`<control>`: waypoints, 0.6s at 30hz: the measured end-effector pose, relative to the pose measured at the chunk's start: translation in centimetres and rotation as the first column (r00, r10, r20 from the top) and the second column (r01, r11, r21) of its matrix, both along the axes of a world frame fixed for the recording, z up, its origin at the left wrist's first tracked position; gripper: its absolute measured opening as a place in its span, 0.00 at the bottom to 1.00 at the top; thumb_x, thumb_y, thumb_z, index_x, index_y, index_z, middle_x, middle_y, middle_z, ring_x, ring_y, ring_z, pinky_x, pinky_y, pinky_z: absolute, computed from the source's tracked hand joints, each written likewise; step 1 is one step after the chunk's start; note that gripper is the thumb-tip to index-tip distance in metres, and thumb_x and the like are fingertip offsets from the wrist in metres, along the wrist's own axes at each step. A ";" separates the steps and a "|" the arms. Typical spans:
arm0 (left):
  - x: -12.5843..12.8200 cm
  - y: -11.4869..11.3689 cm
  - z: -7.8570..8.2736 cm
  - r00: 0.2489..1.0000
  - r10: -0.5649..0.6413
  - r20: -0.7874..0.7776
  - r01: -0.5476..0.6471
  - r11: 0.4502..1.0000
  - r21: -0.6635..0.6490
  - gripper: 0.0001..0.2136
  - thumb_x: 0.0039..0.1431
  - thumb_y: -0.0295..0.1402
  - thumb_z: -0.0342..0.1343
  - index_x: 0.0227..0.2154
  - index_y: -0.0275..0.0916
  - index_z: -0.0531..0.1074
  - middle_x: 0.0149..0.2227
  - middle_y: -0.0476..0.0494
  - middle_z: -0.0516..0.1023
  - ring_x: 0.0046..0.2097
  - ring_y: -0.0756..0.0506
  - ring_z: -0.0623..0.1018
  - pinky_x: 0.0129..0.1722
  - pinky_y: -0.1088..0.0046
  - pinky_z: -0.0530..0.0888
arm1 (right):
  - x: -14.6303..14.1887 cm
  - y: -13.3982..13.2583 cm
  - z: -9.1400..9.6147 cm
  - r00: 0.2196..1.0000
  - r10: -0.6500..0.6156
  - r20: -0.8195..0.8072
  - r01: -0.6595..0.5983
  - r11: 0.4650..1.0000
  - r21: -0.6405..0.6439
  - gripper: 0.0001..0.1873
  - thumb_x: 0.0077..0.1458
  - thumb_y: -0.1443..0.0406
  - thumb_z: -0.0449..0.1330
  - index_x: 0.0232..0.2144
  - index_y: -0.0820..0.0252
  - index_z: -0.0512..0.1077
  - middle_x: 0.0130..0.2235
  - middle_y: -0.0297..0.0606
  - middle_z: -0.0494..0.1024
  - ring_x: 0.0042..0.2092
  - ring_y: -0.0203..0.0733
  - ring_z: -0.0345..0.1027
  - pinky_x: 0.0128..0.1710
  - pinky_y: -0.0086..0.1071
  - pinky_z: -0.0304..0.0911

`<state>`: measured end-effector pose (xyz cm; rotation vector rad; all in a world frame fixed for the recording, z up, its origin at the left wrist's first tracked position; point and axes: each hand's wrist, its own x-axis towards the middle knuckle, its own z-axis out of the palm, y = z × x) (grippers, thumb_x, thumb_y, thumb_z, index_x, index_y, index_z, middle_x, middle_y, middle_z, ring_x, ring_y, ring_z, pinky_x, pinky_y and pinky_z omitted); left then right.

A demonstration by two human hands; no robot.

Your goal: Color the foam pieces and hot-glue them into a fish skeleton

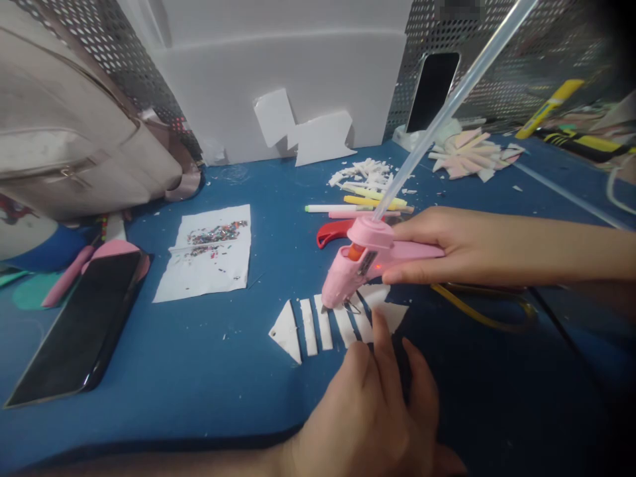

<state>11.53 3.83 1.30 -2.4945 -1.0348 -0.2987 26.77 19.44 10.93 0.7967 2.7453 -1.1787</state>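
Note:
My right hand (437, 246) is wrapped round the handle of a pink glue gun (358, 265) with a long clear glue stick (447, 106) rising from its back. The nozzle points down onto a row of white foam strips (322, 326) laid on the blue table (199, 371), with a foam triangle at each end. My left hand (377, 404) rests at the near side of the strips, fingers stretched out and fingertips touching the right-hand pieces.
A black phone (82, 328) lies at the left beside a white sheet with glitter (209, 255). Markers (358, 204), red scissors (334, 232), foam scraps (365, 173), a propped phone (433, 89) and a pastel foam fan (470, 154) sit behind. A beige bag (74, 146) stands at far left.

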 end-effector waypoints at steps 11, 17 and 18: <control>0.1 0.1 0.3 1.000 0.001 0.028 -0.002 1.000 0.031 0.35 0.62 0.60 0.45 0.48 0.26 0.72 0.43 0.26 0.80 0.49 0.29 0.80 0.34 0.63 0.68 | -0.7 -0.9 1.3 0.999 0.029 -0.018 -0.029 0.999 -0.018 0.13 0.63 0.60 0.55 0.43 0.52 0.79 0.49 0.32 0.79 0.63 0.47 0.61 0.66 0.33 0.49; 0.0 0.0 0.2 1.000 0.006 0.020 -0.006 1.000 0.006 0.34 0.63 0.58 0.44 0.49 0.26 0.72 0.44 0.25 0.80 0.50 0.28 0.79 0.35 0.62 0.68 | -0.4 -0.6 0.8 0.999 0.043 -0.004 -0.043 0.999 0.016 0.18 0.66 0.58 0.52 0.52 0.55 0.75 0.53 0.35 0.76 0.63 0.47 0.61 0.65 0.35 0.52; 0.0 0.0 0.2 1.000 0.005 0.015 -0.005 1.000 0.000 0.34 0.63 0.58 0.44 0.49 0.26 0.71 0.44 0.26 0.80 0.50 0.28 0.79 0.35 0.63 0.68 | -0.4 -0.6 0.7 0.999 0.045 0.002 -0.045 0.999 0.024 0.18 0.67 0.58 0.52 0.53 0.55 0.74 0.54 0.36 0.75 0.63 0.47 0.61 0.65 0.36 0.52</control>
